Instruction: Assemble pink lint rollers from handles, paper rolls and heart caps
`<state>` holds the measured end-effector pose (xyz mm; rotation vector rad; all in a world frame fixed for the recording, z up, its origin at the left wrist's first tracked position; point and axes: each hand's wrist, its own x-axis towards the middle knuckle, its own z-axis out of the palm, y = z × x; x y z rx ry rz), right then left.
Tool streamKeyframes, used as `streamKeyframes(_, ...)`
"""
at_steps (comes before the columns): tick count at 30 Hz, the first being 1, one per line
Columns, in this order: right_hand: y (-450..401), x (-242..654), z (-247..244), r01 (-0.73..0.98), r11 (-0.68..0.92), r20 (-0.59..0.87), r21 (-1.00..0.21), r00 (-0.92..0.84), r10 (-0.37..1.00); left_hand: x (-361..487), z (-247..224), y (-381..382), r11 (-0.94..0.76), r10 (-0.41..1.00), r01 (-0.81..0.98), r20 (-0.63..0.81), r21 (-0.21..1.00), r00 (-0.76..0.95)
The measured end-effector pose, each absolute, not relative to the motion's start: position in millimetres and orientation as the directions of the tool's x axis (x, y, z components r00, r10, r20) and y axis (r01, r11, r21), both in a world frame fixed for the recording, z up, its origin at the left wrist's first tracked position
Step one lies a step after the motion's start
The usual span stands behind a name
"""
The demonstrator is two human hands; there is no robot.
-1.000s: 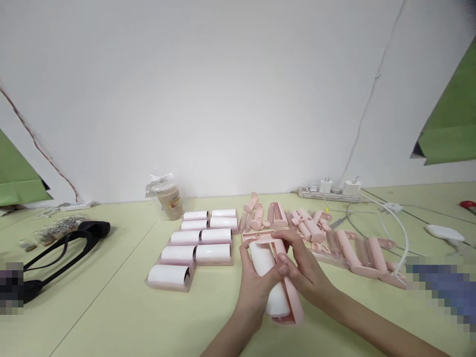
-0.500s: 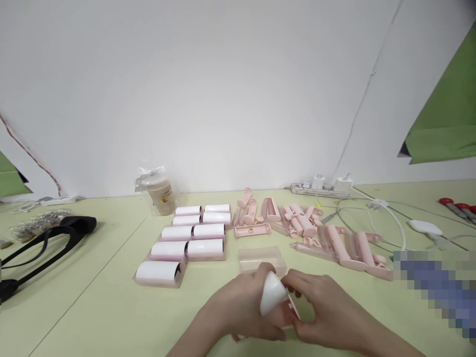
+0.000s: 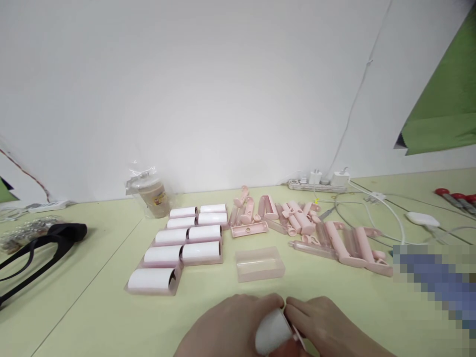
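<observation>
A white lint roller roll (image 3: 273,333) with a pink plastic part at its end is held low at the front, between both hands. My left hand (image 3: 232,325) is closed around the roll from the left, its thumb side at the top. The fingers of my right hand (image 3: 323,322) pinch the pink part at the roll's right end; some fingertips are hidden. Just beyond the hands lies a clear pinkish box (image 3: 259,265). To the left, several white rolls (image 3: 152,279) rest in pinkish cases in two columns.
Pink plastic holder parts (image 3: 301,215) lie in a heap behind the box, and more pink pieces (image 3: 353,243) lie to the right. A bagged cup (image 3: 154,198), a power strip (image 3: 316,186), cables, a black strap-like object (image 3: 55,248) and red-handled tools (image 3: 451,196) surround them.
Both hands have come down toward the front edge of the view with the roll, and the clear box is now fully uncovered. The view has shifted slightly.
</observation>
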<state>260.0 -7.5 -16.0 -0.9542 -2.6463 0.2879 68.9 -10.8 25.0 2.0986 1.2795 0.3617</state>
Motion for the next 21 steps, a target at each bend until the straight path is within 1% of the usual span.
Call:
streamKeyframes(4,-10.5,261.6,-17.9,0.587,0.734,0.210,-0.341,-0.713,0.668,73.3,36.5,-14.5,-0.295,0.848,0.721,-0.176,0.627,0.500)
streamKeyframes(6,-10.0,262.3,-19.0,0.586,0.709,0.190,-0.392,-0.703,0.686,76.0,38.4,-14.9,-0.288,0.850,0.726,-0.181,0.625,0.494)
streamKeyframes(8,-8.9,263.6,-19.2,0.598,0.664,0.151,-0.448,-0.682,0.716,77.1,35.6,-14.9,-0.300,0.855,0.707,-0.149,0.640,0.497)
streamKeyframes(11,-7.6,267.1,-17.6,0.649,0.547,0.063,-0.528,-0.612,0.788,74.5,22.6,-12.3,-0.352,0.850,0.655,-0.065,0.669,0.523)
streamKeyframes(14,-4.9,272.1,-14.5,0.669,0.385,-0.051,-0.636,-0.534,0.844,70.6,7.3,-4.1,-0.377,0.835,0.642,-0.055,0.668,0.548)
streamKeyframes(16,-1.4,275.3,-12.8,0.627,0.285,-0.095,-0.725,-0.500,0.861,70.5,1.0,3.0,-0.359,0.839,0.643,-0.067,0.676,0.540)
streamKeyframes(18,2.9,277.5,-12.0,0.537,0.215,-0.089,-0.816,-0.484,0.871,73.2,-0.9,9.2,-0.311,0.859,0.597,-0.051,0.740,0.510)
streamKeyframes(21,7.4,276.4,-13.9,0.323,0.165,-0.033,-0.932,-0.529,0.848,80.6,1.1,14.1,-0.275,0.893,0.439,0.058,0.855,0.446)
